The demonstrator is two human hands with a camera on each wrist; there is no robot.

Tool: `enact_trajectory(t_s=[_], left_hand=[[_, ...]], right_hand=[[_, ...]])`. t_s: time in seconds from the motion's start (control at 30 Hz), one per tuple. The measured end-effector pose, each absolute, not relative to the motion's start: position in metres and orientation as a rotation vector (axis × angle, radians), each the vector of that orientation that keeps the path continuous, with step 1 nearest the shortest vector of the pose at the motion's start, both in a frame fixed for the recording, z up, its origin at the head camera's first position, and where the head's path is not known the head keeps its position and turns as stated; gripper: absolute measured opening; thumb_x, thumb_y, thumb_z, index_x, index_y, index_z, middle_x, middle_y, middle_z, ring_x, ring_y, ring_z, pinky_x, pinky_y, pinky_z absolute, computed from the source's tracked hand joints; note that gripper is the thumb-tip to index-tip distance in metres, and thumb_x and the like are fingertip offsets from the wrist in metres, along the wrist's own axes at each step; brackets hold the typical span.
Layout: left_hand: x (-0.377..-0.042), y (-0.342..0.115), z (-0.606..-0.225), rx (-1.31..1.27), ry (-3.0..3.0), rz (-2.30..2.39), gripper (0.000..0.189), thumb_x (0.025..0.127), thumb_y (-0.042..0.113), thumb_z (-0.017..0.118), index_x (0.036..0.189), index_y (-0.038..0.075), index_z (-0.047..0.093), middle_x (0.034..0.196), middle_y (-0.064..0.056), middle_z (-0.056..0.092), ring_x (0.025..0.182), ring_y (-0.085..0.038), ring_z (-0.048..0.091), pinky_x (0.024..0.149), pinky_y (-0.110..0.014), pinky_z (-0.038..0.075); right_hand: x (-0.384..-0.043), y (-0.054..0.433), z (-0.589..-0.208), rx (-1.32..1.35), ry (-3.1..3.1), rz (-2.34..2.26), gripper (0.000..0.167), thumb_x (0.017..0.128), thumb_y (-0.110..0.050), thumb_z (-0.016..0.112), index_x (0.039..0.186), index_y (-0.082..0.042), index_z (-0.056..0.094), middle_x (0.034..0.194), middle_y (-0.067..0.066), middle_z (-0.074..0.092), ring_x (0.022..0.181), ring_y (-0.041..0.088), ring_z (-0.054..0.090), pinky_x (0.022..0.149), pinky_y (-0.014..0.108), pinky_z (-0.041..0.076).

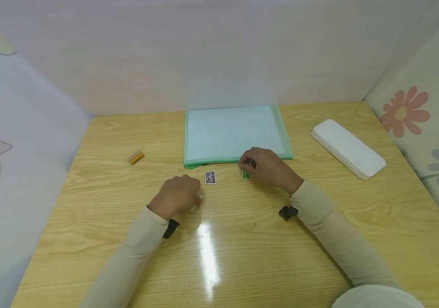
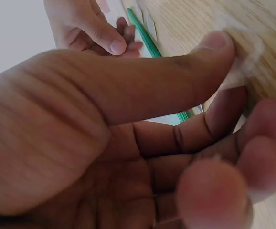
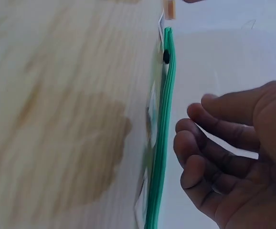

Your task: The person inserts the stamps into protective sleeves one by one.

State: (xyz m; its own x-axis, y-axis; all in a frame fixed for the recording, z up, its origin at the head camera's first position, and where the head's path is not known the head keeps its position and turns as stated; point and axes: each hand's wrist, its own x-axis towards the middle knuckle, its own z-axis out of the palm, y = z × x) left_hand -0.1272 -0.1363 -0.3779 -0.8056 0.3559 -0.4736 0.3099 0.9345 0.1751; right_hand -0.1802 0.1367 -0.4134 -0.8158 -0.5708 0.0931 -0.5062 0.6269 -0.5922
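Note:
My left hand (image 1: 177,194) is low over the table, left of a small purple-grey stamp-like card (image 1: 210,177). In the left wrist view its thumb and forefinger pinch a small clear plastic piece (image 2: 245,50), while the other fingers curl loosely. My right hand (image 1: 267,169) hovers at the front edge of a pale-blue zip pouch (image 1: 234,132) with green trim. Under its fingertips shows a small green card (image 1: 246,175), partly covered. The right wrist view shows the fingers (image 3: 188,143) loosely bent with nothing between them.
A long white case (image 1: 350,147) lies at the back right. At the back left sits a small brown and orange piece (image 1: 136,157). Fabric walls border the table, and a rounded white object (image 1: 377,297) shows at the bottom right.

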Motion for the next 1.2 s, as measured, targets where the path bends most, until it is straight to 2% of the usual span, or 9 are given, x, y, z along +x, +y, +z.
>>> enact_trajectory(t_s=[0.1, 0.23, 0.3, 0.43, 0.5, 0.67, 0.93, 1.03, 1.2], left_hand=[[-0.131, -0.143, -0.377, 0.485, 2.544, 0.181, 0.024, 0.097, 0.022, 0.069, 0.077, 0.011, 0.061, 0.07, -0.002, 0.055, 0.059, -0.019, 0.051, 0.053, -0.033, 0.044], [-0.138, -0.155, -0.375, 0.466, 2.507, 0.33, 0.039, 0.097, 0.016, 0.066, 0.061, 0.013, 0.051, 0.053, 0.001, 0.049, 0.044, -0.014, 0.047, 0.044, -0.027, 0.039], [-0.141, -0.162, -0.373, 0.464, 2.498, 0.408, 0.034, 0.098, 0.014, 0.065, 0.066, 0.012, 0.053, 0.056, 0.001, 0.053, 0.043, -0.013, 0.049, 0.045, -0.027, 0.04], [-0.146, -0.172, -0.368, 0.473, 2.484, 0.574, 0.008, 0.1, 0.013, 0.064, 0.095, 0.009, 0.058, 0.081, -0.004, 0.064, 0.051, -0.021, 0.06, 0.055, -0.032, 0.049], [-0.148, -0.175, -0.368, 0.479, 2.477, 0.656, 0.009, 0.1, 0.014, 0.064, 0.103, 0.008, 0.057, 0.09, -0.006, 0.065, 0.054, -0.025, 0.063, 0.058, -0.035, 0.052], [-0.154, -0.179, -0.368, 0.511, 2.496, 0.775, 0.016, 0.101, 0.017, 0.064, 0.109, 0.007, 0.054, 0.089, -0.01, 0.067, 0.054, -0.029, 0.063, 0.061, -0.038, 0.054], [-0.159, -0.182, -0.36, 0.362, 2.595, 0.845, 0.038, 0.101, 0.021, 0.064, 0.132, 0.002, 0.051, 0.093, -0.013, 0.07, 0.056, -0.031, 0.065, 0.086, -0.046, 0.053], [-0.159, -0.184, -0.358, 0.291, 2.635, 0.823, 0.036, 0.101, 0.024, 0.065, 0.128, 0.003, 0.056, 0.094, -0.014, 0.071, 0.058, -0.032, 0.065, 0.084, -0.046, 0.053], [-0.158, -0.187, -0.357, 0.277, 2.738, 0.827, 0.021, 0.099, 0.026, 0.069, 0.107, 0.008, 0.066, 0.094, -0.011, 0.07, 0.064, -0.025, 0.064, 0.068, -0.039, 0.053]], right_hand=[[-0.179, 0.129, -0.415, -1.134, 2.726, -0.847, 0.021, 0.102, -0.019, 0.063, 0.121, -0.013, 0.071, 0.108, -0.001, 0.063, 0.093, 0.015, 0.056, 0.083, 0.035, 0.048], [-0.175, 0.123, -0.419, -1.369, 2.71, -0.68, 0.036, 0.103, -0.016, 0.061, 0.138, -0.023, 0.061, 0.131, 0.007, 0.057, 0.113, 0.027, 0.048, 0.094, 0.045, 0.04], [-0.173, 0.12, -0.421, -1.414, 2.709, -0.613, 0.042, 0.104, -0.017, 0.059, 0.144, -0.03, 0.056, 0.139, 0.011, 0.051, 0.121, 0.032, 0.044, 0.093, 0.049, 0.038], [-0.17, 0.114, -0.421, -1.445, 2.736, -0.53, 0.047, 0.103, -0.019, 0.059, 0.148, -0.034, 0.051, 0.147, 0.014, 0.044, 0.13, 0.036, 0.039, 0.089, 0.051, 0.038], [-0.17, 0.109, -0.42, -1.461, 2.757, -0.503, 0.047, 0.103, -0.02, 0.06, 0.147, -0.034, 0.052, 0.148, 0.014, 0.044, 0.131, 0.035, 0.039, 0.089, 0.05, 0.038], [-0.17, 0.097, -0.419, -1.507, 2.755, -0.495, 0.043, 0.102, -0.019, 0.061, 0.143, -0.031, 0.057, 0.144, 0.014, 0.048, 0.128, 0.034, 0.042, 0.087, 0.048, 0.04], [-0.171, 0.089, -0.42, -1.551, 2.714, -0.426, 0.03, 0.103, -0.017, 0.058, 0.132, -0.022, 0.067, 0.13, 0.012, 0.055, 0.111, 0.03, 0.048, 0.075, 0.04, 0.041], [-0.171, 0.089, -0.42, -1.483, 2.7, -0.473, 0.023, 0.103, -0.018, 0.06, 0.124, -0.018, 0.07, 0.127, 0.01, 0.056, 0.111, 0.027, 0.049, 0.08, 0.04, 0.042], [-0.171, 0.087, -0.419, -1.389, 2.69, -0.562, 0.016, 0.099, -0.019, 0.068, 0.114, -0.015, 0.069, 0.119, 0.007, 0.058, 0.106, 0.022, 0.052, 0.089, 0.038, 0.043]])
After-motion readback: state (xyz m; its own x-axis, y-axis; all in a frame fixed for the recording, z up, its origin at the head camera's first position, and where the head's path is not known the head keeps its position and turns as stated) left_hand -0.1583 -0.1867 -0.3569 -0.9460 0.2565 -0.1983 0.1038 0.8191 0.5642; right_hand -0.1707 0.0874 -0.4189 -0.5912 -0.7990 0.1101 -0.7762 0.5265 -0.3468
